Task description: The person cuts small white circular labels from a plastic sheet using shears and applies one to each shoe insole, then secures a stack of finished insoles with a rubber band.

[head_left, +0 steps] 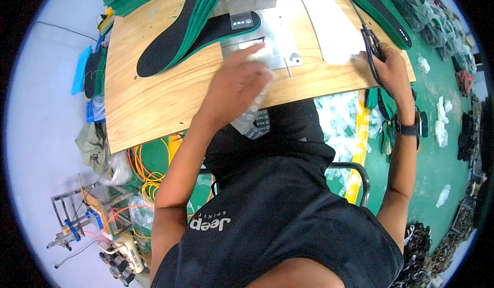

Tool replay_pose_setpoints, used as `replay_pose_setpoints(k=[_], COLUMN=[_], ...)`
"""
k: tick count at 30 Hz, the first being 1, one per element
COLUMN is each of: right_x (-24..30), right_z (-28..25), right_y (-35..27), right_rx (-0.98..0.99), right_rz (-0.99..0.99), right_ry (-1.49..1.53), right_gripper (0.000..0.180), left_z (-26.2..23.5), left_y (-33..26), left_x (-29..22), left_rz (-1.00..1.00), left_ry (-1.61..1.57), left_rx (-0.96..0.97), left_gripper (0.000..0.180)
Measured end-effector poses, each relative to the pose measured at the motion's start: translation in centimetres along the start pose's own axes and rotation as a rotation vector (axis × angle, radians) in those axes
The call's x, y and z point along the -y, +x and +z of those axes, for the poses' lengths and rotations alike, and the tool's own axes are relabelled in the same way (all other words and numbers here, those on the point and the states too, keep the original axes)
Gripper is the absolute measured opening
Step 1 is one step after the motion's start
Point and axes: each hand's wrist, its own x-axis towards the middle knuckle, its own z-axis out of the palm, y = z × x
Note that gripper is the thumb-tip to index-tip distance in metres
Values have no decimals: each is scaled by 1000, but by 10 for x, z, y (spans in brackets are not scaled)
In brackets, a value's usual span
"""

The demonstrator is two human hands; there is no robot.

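Black insole [218,29]: on the plate [280,36], looks mid-labelling
Left hand [236,85]: holding strip [252,117], fingers blurry
Right hand [393,71]: gripping scissors [371,46]
Strip: next move probably wants careful peeling

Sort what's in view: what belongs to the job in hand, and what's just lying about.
Likely in the job:
printed strip in the left hand
black scissors in the right hand
insole partly on the metal plate

Apparently lying about:
pale scraps, crumpled white plastic on the green floor

Insole stack [177,41] on tbl [134,103], L of metal plate [282,38]; scissors [368,42] R.
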Motion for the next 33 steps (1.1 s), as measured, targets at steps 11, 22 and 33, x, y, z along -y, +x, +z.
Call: replay_pose_setpoints(k=[11, 22, 33], right_x=[29, 156, 176], right_z=[3, 85, 88], right_y=[34, -84, -23], right_rx=[-329, 129, 67], right_rz=[-246, -129, -744], right_ry=[-48, 1030, 541], right_gripper=[25, 6, 8], left_z=[25, 0, -127], left_y=[7, -2, 33], left_x=[-36, -27, 57], left_rz=[47, -8, 25], left_ry=[-370, -344, 673], left_rx=[130, -381, -168], left_gripper=[14, 24, 81])
